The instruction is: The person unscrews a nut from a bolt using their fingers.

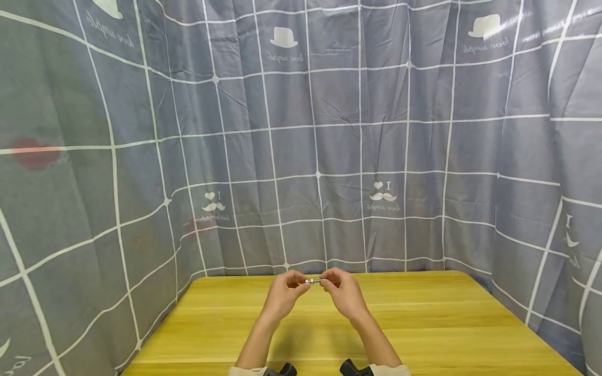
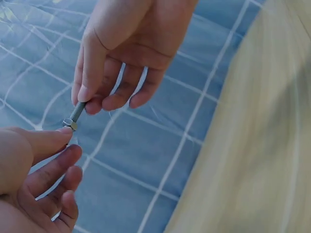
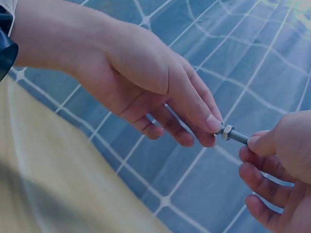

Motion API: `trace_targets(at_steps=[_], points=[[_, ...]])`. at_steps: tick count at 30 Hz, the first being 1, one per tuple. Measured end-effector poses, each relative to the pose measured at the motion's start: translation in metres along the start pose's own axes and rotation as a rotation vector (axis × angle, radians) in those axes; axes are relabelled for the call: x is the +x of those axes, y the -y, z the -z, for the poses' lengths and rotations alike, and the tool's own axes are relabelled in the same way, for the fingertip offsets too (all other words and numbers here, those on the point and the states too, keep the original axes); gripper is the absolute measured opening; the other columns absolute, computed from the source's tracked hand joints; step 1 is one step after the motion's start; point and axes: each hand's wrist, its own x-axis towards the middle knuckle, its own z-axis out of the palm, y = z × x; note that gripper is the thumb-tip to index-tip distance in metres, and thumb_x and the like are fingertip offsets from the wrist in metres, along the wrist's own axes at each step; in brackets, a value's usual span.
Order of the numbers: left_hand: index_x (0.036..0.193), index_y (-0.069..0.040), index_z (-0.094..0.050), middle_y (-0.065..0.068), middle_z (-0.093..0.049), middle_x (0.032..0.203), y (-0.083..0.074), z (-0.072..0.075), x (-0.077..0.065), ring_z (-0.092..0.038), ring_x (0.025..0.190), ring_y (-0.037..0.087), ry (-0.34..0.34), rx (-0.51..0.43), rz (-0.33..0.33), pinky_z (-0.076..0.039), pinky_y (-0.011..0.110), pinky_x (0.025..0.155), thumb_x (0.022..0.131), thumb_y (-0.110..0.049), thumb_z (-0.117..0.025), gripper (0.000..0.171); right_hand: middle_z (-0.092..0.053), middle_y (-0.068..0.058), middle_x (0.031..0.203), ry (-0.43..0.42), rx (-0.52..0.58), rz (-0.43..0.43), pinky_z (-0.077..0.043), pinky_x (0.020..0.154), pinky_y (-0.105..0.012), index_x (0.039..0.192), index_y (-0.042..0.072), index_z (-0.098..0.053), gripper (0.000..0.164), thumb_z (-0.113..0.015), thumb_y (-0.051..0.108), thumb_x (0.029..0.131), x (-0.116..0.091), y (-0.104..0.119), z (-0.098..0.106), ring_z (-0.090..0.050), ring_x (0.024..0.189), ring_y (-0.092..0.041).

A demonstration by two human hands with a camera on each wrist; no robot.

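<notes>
Between my two hands lies a small metal bolt point(image 3: 239, 136) with a threaded shank. A silver hex nut point(image 3: 227, 132) sits around it, close to the left fingertips. My left hand point(image 1: 281, 295) pinches the nut end between thumb and finger, hiding that tip of the bolt. From the other side, my right hand point(image 1: 345, 294) pinches the far end of the shank with thumb and forefinger. A short stretch of thread shows between the nut and the right thumb in the left wrist view. The other fingers of both hands curl loosely beneath. Both hands are raised above the table.
A yellow wood-grain table point(image 1: 211, 324) spreads below the hands. Grey-blue curtains point(image 1: 338, 146) with a white grid hang behind it and along both sides. Dark wrist devices point(image 1: 356, 368) sit at the sleeve cuffs.
</notes>
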Motion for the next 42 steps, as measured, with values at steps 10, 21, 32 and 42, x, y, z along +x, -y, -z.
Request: trace_targets(at_steps=[10,21,32,42], points=[[0.108,0.002,-0.075,0.012,-0.073,0.101,-0.029,-0.02,0.01,-0.066,0.095,0.025,-0.023,-0.208,-0.048,-0.052,0.039,0.085,0.096,-0.004,-0.073,0.014,-0.07,-0.007,0.099,-0.076,0.089,-0.008,-0.051,0.084,-0.041,0.108,0.002,-0.072,0.009,-0.066,0.005,0.102,-0.001,0.02,0.033,-0.064,0.095,-0.029],[0.106,0.0,-0.076,0.009,-0.072,0.1,-0.051,-0.033,0.017,-0.066,0.09,0.02,-0.057,-0.236,-0.13,-0.054,0.032,0.082,0.096,-0.008,-0.074,0.012,-0.07,-0.01,0.105,-0.107,0.119,-0.012,-0.052,0.089,-0.042,0.111,0.001,-0.071,0.013,-0.066,0.009,0.103,-0.003,0.034,0.055,-0.066,0.099,-0.026],[0.103,-0.008,-0.076,0.001,-0.073,0.094,-0.057,-0.029,0.011,-0.067,0.09,0.021,-0.032,-0.118,-0.196,-0.054,0.035,0.079,0.098,-0.012,-0.073,0.007,-0.07,-0.012,0.091,-0.03,0.232,-0.065,-0.059,0.074,-0.033,0.109,-0.005,-0.072,0.024,-0.068,0.019,0.103,-0.004,0.044,0.048,-0.067,0.081,-0.026],[0.105,-0.005,-0.076,0.006,-0.072,0.098,-0.057,-0.027,0.012,-0.067,0.091,0.024,-0.033,-0.159,-0.225,-0.055,0.031,0.078,0.097,-0.008,-0.073,0.009,-0.071,-0.008,0.104,-0.052,0.154,0.013,-0.057,0.079,-0.043,0.106,0.003,-0.072,0.012,-0.073,0.011,0.098,-0.003,0.05,0.047,-0.068,0.093,-0.026]])
